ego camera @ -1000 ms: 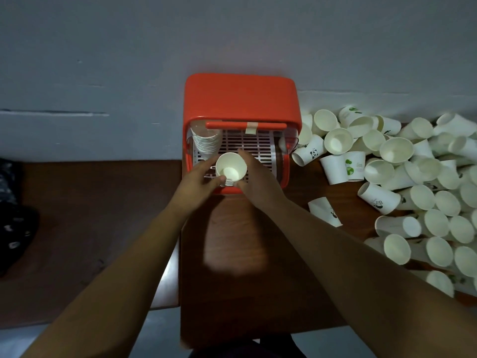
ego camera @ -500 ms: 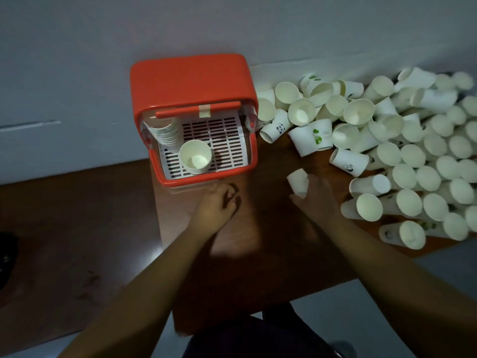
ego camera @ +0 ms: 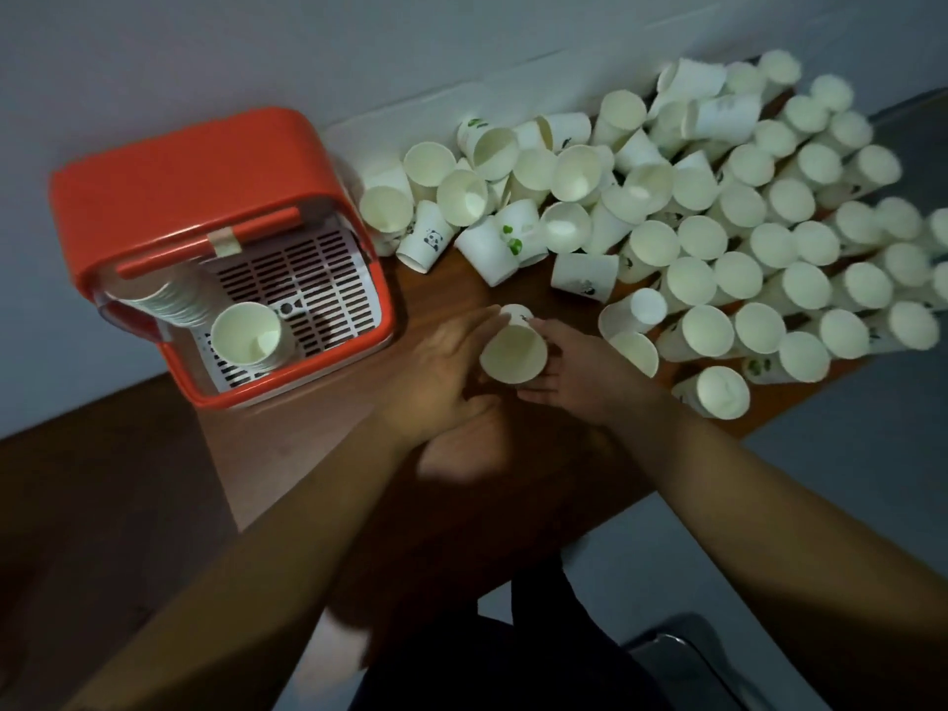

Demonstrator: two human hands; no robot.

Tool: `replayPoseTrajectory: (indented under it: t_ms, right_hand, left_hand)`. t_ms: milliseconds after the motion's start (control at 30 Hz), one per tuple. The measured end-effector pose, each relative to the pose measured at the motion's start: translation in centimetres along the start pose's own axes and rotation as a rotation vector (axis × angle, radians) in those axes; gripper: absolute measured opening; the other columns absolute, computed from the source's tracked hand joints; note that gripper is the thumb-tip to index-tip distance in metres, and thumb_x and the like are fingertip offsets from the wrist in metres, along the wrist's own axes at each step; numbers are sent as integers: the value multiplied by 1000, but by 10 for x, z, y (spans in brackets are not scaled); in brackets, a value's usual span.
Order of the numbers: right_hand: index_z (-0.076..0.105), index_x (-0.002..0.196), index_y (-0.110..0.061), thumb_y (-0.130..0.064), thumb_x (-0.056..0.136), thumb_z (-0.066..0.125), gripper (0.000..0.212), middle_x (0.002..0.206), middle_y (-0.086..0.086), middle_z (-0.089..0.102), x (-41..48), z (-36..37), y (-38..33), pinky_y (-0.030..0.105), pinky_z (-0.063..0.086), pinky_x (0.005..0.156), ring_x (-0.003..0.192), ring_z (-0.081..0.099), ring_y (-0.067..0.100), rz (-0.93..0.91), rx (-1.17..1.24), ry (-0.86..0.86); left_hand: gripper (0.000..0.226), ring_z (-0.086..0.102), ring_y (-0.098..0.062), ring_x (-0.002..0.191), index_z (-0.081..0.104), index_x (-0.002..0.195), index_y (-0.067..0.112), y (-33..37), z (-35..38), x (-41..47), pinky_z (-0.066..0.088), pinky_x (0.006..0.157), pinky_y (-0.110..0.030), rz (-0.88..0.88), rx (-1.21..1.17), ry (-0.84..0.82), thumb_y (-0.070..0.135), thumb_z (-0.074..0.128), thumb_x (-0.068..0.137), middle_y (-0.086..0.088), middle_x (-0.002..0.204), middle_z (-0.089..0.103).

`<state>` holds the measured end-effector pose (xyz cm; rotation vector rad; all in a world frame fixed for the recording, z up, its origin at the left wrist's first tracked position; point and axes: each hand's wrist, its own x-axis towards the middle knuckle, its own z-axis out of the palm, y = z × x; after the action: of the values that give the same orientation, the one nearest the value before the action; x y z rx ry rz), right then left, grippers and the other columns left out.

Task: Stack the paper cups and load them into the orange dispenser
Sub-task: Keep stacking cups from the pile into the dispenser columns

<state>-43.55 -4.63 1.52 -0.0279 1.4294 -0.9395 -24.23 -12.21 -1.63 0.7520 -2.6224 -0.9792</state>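
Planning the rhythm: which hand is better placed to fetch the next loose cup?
Likely right: the right hand sits beside the loose cups piled on its side; the left hand, also at the held cup, lies toward the orange dispenser.

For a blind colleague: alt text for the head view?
Right hand grips a paper cup, left hand touching it, over a wooden table; an orange dispenser holding stacked cups stands left, a heap of loose cups right.
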Motion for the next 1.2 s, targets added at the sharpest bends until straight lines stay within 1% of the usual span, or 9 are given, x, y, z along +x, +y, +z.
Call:
replayPoseTrajectory:
  t_ms: [167, 267, 367, 433, 600, 767, 900, 1033, 1200]
  right_hand:
    - [53, 127, -14, -58, 93, 50, 56, 112, 18, 71, -18, -29, -12, 44, 53, 91, 102, 69, 33, 47, -94, -7]
    - [60, 116, -11, -54, 95, 51, 49, 106, 15, 73, -38, -49, -22, 41, 56, 86, 97, 71, 27, -38, -247, 39]
    - [59, 114, -16, -42, 93, 60, 33, 105, -2, 66, -48, -83, -21, 30, 51, 82, 95, 63, 13, -373, -718, 351]
    - [55, 127, -15, -40, 85, 69, 51, 116, 3, 60, -47, -104, -15, 34, 48, 88, 106, 57, 18, -622, -1023, 497]
    - [35, 142, -14, -51, 80, 69, 80, 138, 13, 44, -19, -127, 4, 42, 43, 101, 125, 46, 30, -586, -1453, 485]
    - [34, 144, -12, -36, 87, 64, 69, 137, 17, 47, 3, -132, 20, 40, 45, 94, 119, 51, 33, -638, -1614, 471]
    - [33, 147, -16, -35, 87, 64, 70, 140, 19, 44, 7, -136, 23, 41, 44, 98, 124, 47, 34, -649, -1673, 478]
    - [36, 146, -16, -43, 85, 64, 72, 137, 16, 47, 7, -134, 22, 40, 43, 97, 121, 49, 31, -689, -1727, 423]
    - [39, 142, -11, -43, 77, 75, 81, 132, 16, 51, 3, -103, 18, 39, 47, 94, 118, 53, 32, -735, -1668, 323]
  left_hand:
    - [88, 45, -25, 132, 36, 152, 13, 35, 11, 32, 40, 108, -39, 30, -4, 83, 31, 82, 79, -9, 147, 46]
    - [81, 48, -25, 129, 42, 147, 11, 44, 17, 48, 43, 104, -44, -32, -46, 135, 32, 80, 79, -7, 142, 51]
    - [82, 47, -18, 132, 42, 146, 16, 51, 23, 57, 38, 107, -32, -193, -209, 222, 44, 78, 78, -3, 142, 51]
    - [86, 43, -18, 136, 38, 149, 18, 52, 29, 59, 37, 111, -36, -280, -248, 240, 41, 80, 77, -2, 147, 46]
    - [83, 42, -17, 137, 37, 148, 30, 53, 41, 57, 42, 110, -47, -394, -311, 244, 44, 77, 76, 5, 147, 44]
    - [75, 37, -8, 126, 45, 139, 17, 63, 46, 46, 33, 101, -13, -410, -256, 300, 26, 77, 72, -3, 139, 37]
    - [76, 37, -10, 125, 45, 138, 13, 62, 42, 36, 30, 96, -5, -454, -227, 351, 25, 74, 69, -3, 137, 35]
    - [77, 37, -10, 124, 42, 142, 12, 60, 35, 18, 32, 95, -11, -512, -224, 385, 9, 81, 76, -4, 138, 36]
    - [77, 39, -10, 122, 42, 141, 11, 56, 19, -13, 36, 97, -24, -577, -243, 468, 15, 81, 74, -4, 137, 42]
